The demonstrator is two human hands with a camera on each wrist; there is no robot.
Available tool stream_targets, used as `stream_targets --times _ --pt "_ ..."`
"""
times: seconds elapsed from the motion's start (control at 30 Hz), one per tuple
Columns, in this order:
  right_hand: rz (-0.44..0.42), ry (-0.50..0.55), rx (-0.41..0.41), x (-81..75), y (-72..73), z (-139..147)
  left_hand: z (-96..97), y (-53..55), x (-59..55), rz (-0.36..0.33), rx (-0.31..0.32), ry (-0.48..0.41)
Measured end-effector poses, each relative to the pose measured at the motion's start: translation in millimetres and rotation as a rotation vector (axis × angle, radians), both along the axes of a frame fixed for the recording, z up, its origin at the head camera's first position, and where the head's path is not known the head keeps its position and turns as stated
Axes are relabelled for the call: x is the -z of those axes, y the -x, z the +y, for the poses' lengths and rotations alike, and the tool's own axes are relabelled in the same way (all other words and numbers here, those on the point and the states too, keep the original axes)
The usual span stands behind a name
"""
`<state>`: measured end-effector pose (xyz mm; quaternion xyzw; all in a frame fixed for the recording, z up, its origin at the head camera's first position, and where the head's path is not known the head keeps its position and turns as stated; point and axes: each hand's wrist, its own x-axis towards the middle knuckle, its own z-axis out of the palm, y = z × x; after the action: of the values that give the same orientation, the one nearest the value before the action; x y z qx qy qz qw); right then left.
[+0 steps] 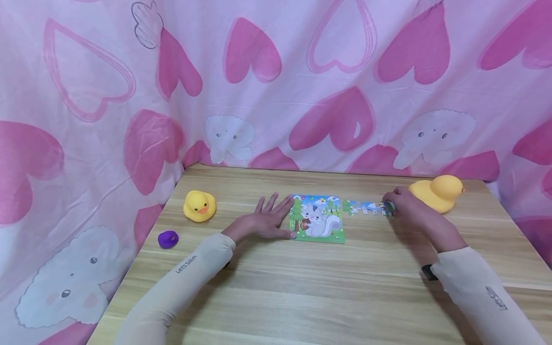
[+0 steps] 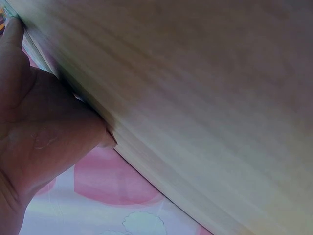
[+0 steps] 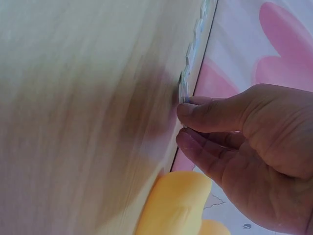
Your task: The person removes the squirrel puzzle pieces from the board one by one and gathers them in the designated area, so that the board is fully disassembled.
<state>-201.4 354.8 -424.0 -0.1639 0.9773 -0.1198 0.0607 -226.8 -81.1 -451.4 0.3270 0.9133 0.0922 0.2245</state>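
Note:
A square picture card (image 1: 320, 219) with a grey squirrel among trees lies on the wooden table. My left hand (image 1: 266, 222) has its fingers spread along the card's left edge, thumb near the lower corner. Right of the card runs a row of joined jigsaw puzzle pieces (image 1: 365, 208). At the row's right end, my right hand (image 1: 407, 209) pinches a puzzle piece (image 1: 390, 208) between thumb and fingers. The right wrist view shows the thumb and fingers of the right hand (image 3: 259, 147) on the end of the thin row. In the left wrist view, the left hand (image 2: 44, 117) partly covers the table edge.
Just beyond my right hand sits a large yellow duck (image 1: 439, 192). On the left of the table (image 1: 276, 297) stand a smaller yellow duck (image 1: 200, 206) and a little purple duck (image 1: 168, 239). A pink heart-patterned curtain (image 1: 267, 100) hangs behind and beside the table.

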Motion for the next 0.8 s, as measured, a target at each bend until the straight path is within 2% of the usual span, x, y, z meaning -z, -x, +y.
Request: stream_targets --times 0.37,0.43,0.53,0.67,0.73,0.8 --pt "-0.056 -0.007 0.037 -0.2 0.4 -2.1 -0.7 7.5 15.4 -0.036 -0.032 -0.032" --pt "-0.055 -0.012 0.037 -1.2 0.6 -2.5 0.3 6.1 11.6 -0.037 -0.031 -0.026" --pt "-0.05 -0.025 0.03 -2.4 0.7 -2.9 0.9 5.9 12.3 -0.037 -0.034 -0.014" --pt "-0.085 -0.034 0.046 -5.1 1.3 -3.3 0.8 4.5 8.8 -0.037 -0.029 -0.016" --pt "-0.088 -0.049 0.036 -7.0 3.0 -3.9 1.3 2.9 3.0 -0.045 -0.028 -0.013" --pt "-0.077 -0.055 0.015 -8.3 6.1 -5.6 0.5 5.4 6.4 -0.04 -0.024 -0.017"
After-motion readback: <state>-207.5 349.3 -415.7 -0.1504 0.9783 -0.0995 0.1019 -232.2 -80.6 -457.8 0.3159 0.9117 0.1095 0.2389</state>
